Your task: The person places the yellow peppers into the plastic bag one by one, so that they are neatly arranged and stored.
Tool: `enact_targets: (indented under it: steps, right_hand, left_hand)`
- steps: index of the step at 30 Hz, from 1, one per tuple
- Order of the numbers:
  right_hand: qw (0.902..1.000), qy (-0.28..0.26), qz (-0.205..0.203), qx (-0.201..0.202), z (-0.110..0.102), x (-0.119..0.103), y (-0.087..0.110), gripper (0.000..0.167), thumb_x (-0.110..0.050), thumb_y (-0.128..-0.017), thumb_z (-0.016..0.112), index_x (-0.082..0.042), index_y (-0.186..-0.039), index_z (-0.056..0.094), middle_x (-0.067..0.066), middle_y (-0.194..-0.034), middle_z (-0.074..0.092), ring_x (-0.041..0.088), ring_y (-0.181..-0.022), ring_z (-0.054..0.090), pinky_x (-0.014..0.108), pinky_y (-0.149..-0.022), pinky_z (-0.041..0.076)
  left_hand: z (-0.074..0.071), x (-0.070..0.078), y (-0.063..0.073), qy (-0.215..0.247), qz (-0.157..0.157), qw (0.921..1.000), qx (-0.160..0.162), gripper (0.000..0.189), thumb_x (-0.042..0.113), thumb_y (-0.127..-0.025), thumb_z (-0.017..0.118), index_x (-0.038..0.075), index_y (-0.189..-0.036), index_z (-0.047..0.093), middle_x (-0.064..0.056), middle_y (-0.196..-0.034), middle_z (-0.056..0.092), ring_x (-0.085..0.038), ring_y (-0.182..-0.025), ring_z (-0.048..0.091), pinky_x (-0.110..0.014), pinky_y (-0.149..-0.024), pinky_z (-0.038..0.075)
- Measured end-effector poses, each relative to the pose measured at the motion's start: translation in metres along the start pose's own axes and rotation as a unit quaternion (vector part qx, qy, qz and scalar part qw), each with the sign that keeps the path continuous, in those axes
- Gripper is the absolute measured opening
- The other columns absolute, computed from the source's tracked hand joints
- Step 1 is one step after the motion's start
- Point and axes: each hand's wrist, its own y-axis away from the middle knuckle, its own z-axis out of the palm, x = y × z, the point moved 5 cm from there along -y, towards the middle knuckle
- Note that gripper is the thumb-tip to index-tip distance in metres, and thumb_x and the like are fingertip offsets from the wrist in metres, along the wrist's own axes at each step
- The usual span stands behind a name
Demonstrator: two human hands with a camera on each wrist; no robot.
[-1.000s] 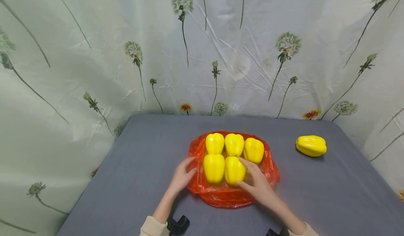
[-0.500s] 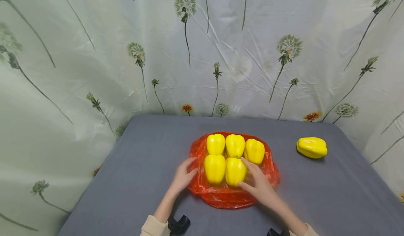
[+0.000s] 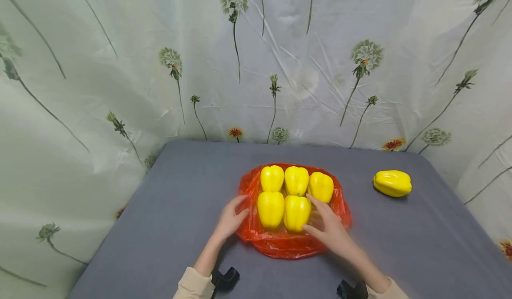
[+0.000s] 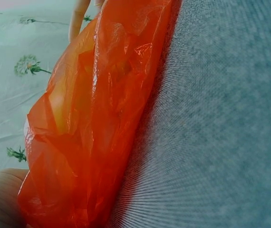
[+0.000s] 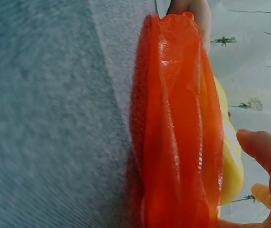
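Note:
A crinkled red plastic bag lies spread on the table with its mouth open upward. Inside it stand several yellow bell peppers, three in the back row and two in front. My right hand is over the bag's right part, thumb and forefinger apart beside the front-right bell pepper. In the right wrist view, the thumb tip is just off a yellow pepper. My left hand is at the bag's left edge with relaxed, spread fingers. In the left wrist view the red plastic hides most of it.
Another yellow bell pepper lies on its side at the right of the grey cloth-covered table. A pale curtain printed with dandelions hangs behind and beside the table.
My right hand has drawn slightly to the right, away from the front-right bell pepper. The left hand, the bag and the peppers stay in place; the head view shifts a little.

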Motion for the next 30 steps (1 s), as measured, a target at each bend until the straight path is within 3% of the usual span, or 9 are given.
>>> enact_targets:
  steps: [9, 23, 30]
  right_hand:
    - [0.9999, -0.011, -0.001, 0.005, -0.009, -0.002, 0.001, 0.079, -0.025, -0.081, 0.072, -0.02, -0.147, 0.028, 0.009, -0.144, 0.041, 0.028, -0.114, 0.058, 0.036, -0.084, 0.057]
    - [0.9996, -0.014, 0.008, 0.024, -0.031, -0.002, 0.002, 0.072, -0.023, -0.086, 0.066, -0.023, -0.147, 0.027, 0.012, -0.14, 0.042, 0.03, -0.115, 0.058, 0.04, -0.086, 0.056]
    - [0.9975, -0.007, -0.015, 0.069, -0.044, -0.005, 0.002, 0.068, -0.013, -0.088, 0.063, -0.015, -0.146, 0.029, 0.016, -0.141, 0.042, 0.034, -0.111, 0.059, 0.044, -0.085, 0.055]
  left_hand:
    - [0.0, 0.001, 0.002, -0.001, -0.013, 0.9999, -0.002, 0.043, 0.009, -0.089, 0.054, 0.0, -0.132, 0.051, -0.024, -0.136, 0.05, -0.042, -0.129, 0.044, -0.057, -0.106, 0.036]
    - [-0.001, 0.002, -0.001, -0.004, -0.016, 0.9999, -0.002, 0.044, 0.009, -0.089, 0.054, 0.0, -0.132, 0.05, -0.023, -0.137, 0.049, -0.041, -0.13, 0.042, -0.056, -0.108, 0.034]
    - [-0.001, 0.004, -0.002, -0.007, -0.011, 0.9999, -0.001, 0.044, 0.007, -0.088, 0.055, -0.002, -0.131, 0.05, -0.025, -0.136, 0.05, -0.043, -0.13, 0.043, -0.057, -0.107, 0.035]
